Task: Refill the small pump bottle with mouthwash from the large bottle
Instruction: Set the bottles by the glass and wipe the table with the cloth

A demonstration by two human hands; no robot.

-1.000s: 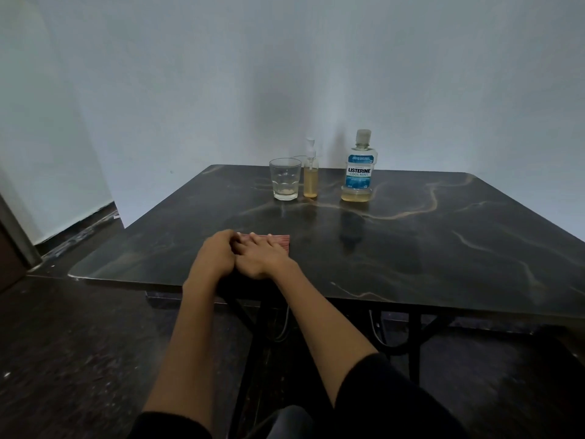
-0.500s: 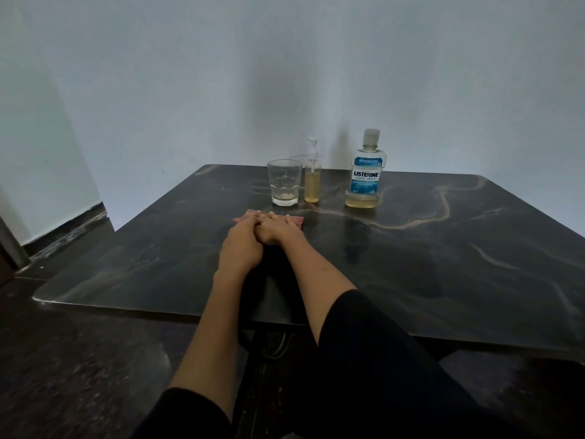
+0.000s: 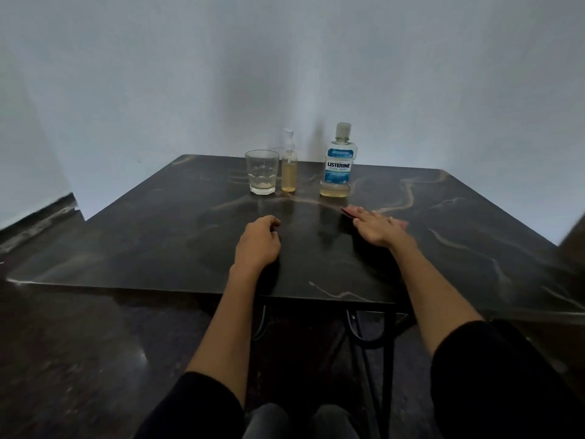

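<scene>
The small pump bottle (image 3: 289, 172), partly filled with yellowish liquid, stands at the table's far side. To its right stands the large Listerine bottle (image 3: 339, 167), capped, with a little yellowish liquid at the bottom. My left hand (image 3: 258, 240) rests on the table in front of them, its fingers curled in and holding nothing. My right hand (image 3: 376, 228) lies flat, palm down, on a red cloth (image 3: 348, 211) just in front of the large bottle. Both bottles stand apart from my hands.
A clear glass tumbler (image 3: 262, 172) with a trace of liquid stands just left of the pump bottle. The dark marble-patterned table (image 3: 158, 232) is set against a pale wall. Dark floor lies to the left and below.
My hands were together on the red cloth at mid-table. They have now parted: the right hand slid the cloth to the right, while the left came off the cloth and curled.
</scene>
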